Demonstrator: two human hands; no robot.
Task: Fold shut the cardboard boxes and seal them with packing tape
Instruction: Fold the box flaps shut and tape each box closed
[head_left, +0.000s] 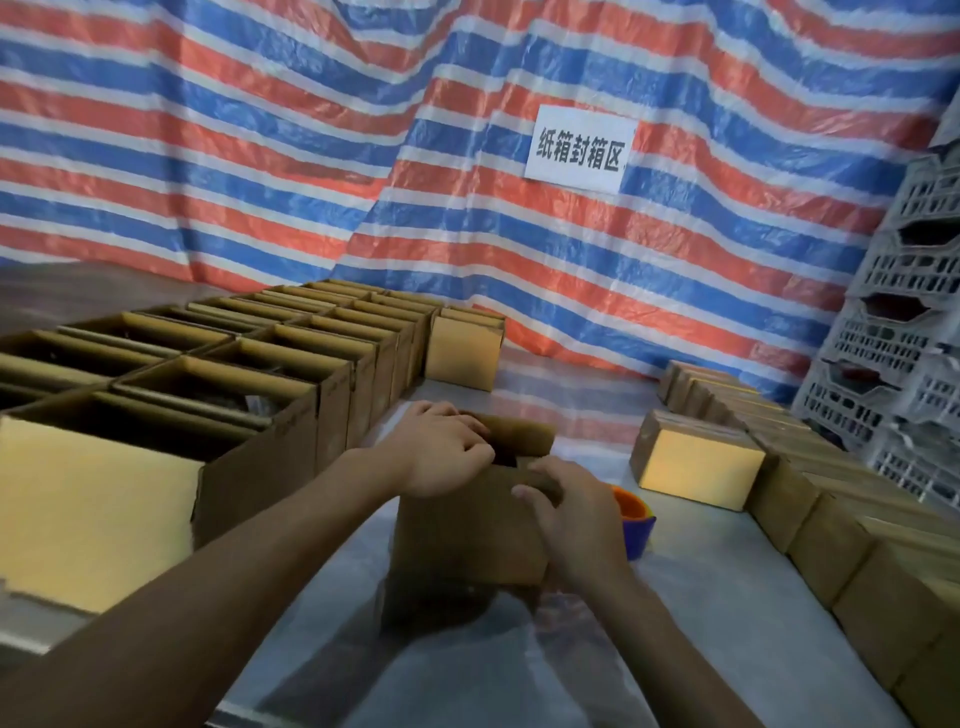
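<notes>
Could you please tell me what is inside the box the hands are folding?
Only a dark opening shows in the box, below its raised flap. The left hand and right hand cover the rest; contents are unseen.

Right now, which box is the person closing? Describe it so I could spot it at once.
Start at the white sign on the striped tarp and look down to the table. Between the open boxes on the left and the closed boxes on the right, one box stands apart. Only it has the left hand and right hand on its half-open top.
</notes>
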